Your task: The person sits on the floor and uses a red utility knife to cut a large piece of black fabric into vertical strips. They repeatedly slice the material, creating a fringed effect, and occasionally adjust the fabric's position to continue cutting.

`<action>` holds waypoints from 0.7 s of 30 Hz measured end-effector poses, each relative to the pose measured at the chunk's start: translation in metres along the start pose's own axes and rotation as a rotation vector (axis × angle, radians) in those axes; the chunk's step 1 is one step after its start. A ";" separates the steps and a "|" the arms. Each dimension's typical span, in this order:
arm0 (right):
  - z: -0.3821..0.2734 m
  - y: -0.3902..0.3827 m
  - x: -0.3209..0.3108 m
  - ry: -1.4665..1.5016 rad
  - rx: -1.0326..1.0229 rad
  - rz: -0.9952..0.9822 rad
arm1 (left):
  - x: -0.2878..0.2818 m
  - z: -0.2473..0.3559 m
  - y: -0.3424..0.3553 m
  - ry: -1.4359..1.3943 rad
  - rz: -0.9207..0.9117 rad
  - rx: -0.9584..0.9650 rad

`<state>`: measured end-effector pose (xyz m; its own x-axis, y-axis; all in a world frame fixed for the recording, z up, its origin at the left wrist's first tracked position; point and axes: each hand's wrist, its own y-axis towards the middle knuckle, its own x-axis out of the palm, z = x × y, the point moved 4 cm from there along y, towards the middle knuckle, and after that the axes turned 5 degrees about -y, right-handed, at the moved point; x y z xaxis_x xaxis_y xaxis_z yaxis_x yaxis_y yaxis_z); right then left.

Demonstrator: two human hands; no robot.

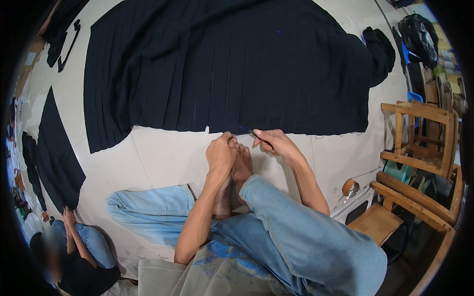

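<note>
A large black pleated cloth (296, 84) lies spread on the floor in front of me, with its near edge just beyond my hands. My left hand (220, 154) is closed in a pinch on that edge, beside a small notch in it. My right hand (277, 144) is closed a little to the right. Between its thumb and fingers is a small dark tool (253, 132), too small to tell its kind. A dark strip of the cloth's edge runs between both hands. My bare foot (242, 165) rests right behind them.
Wooden stool frames (419, 158) stand on the right, near a brown tape roll (350, 187). A black bag (418, 39) is at the far right. On the left, another person (84, 246) sits with hands at a narrow black cloth piece (58, 153).
</note>
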<state>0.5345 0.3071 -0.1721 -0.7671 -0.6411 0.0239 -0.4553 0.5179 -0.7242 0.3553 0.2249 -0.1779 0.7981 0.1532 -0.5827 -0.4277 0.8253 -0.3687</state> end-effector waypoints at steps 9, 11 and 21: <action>0.006 0.052 0.014 -0.270 -0.027 -0.145 | 0.004 -0.010 -0.002 -0.085 -0.006 0.001; -0.003 0.051 0.016 -0.371 -0.071 -0.129 | 0.005 -0.010 -0.002 -0.094 0.003 0.003; -0.020 0.043 0.014 -0.511 0.013 -0.177 | 0.000 -0.004 -0.004 -0.168 -0.005 -0.062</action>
<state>0.4955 0.3316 -0.1890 -0.3602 -0.9135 -0.1890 -0.5497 0.3715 -0.7482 0.3552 0.2193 -0.1795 0.8576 0.2421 -0.4538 -0.4449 0.7918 -0.4184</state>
